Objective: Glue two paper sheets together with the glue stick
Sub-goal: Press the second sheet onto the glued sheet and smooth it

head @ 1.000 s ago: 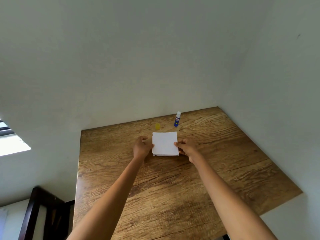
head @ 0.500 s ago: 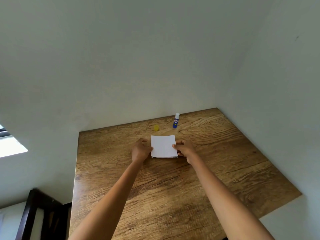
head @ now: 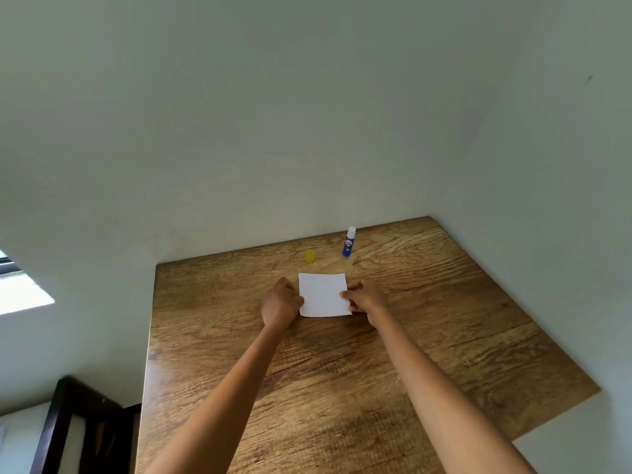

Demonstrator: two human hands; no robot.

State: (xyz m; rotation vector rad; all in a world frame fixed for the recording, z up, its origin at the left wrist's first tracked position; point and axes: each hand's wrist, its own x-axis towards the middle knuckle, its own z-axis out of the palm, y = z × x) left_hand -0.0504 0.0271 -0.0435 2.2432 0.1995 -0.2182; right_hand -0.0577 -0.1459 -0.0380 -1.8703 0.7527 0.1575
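Item: white paper (head: 323, 295), square, lying flat on the wooden table (head: 342, 388) toward its far half. Only one top face shows; whether one sheet or two stacked sheets lie there cannot be told from this view.

Left hand (head: 281, 304): set against the paper's left edge, knuckles up, fingers curled inward. The fingertips meet the edge about halfway along it. The hand appears to pinch that edge, though the thumb is hidden behind the knuckles.

Right hand (head: 365, 298): set against the paper's right edge, fingers bent, with the tips lying on the paper's margin near its lower right corner. It holds the sheet by that side. The paper thus lies directly between the two hands, touched by both, with both forearms reaching in from the near edge of the table.

Item: glue stick (head: 348, 241), blue body with a white top, standing upright near the table's far edge, beyond the paper and a little to its right, apart from both hands.

Item: yellow cap (head: 309, 255), small, standing on the table to the left of the glue stick, beyond the paper's far edge, apart from it.

Surroundings: pale wall (head: 307, 114) behind and to the right of the table; dark wooden chair (head: 82, 429) at lower left.
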